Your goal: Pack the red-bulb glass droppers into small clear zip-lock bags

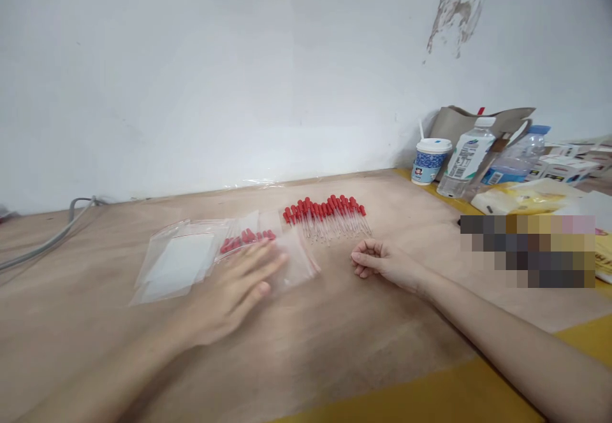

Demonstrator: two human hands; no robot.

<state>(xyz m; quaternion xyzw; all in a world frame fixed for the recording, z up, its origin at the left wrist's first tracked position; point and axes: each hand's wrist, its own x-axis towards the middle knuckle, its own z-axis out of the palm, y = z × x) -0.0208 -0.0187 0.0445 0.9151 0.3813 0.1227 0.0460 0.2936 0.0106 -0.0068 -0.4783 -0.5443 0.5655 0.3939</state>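
Note:
My left hand (239,289), slightly blurred, is spread flat over clear zip bags (294,260) with its fingers stretched out. Red bulbs of droppers (248,236) show just beyond its fingertips, lying in or on the bags; which one I cannot tell. My right hand (375,260) hovers at or rests on the table to the right, fingers curled in with nothing visible in them. Just behind it lies a row of several glass droppers (329,213) with red rubber bulbs pointing away from me. A stack of clear bags with white sheets or panels (184,254) lies left of my left hand.
A brown-papered table (306,359) meets a white wall at the back. At the right stand a paper cup (430,162) with a straw, a clear bottle (466,155), a blue-capped bottle (521,155) and small boxes (564,167). A grey cable (52,241) runs along the left.

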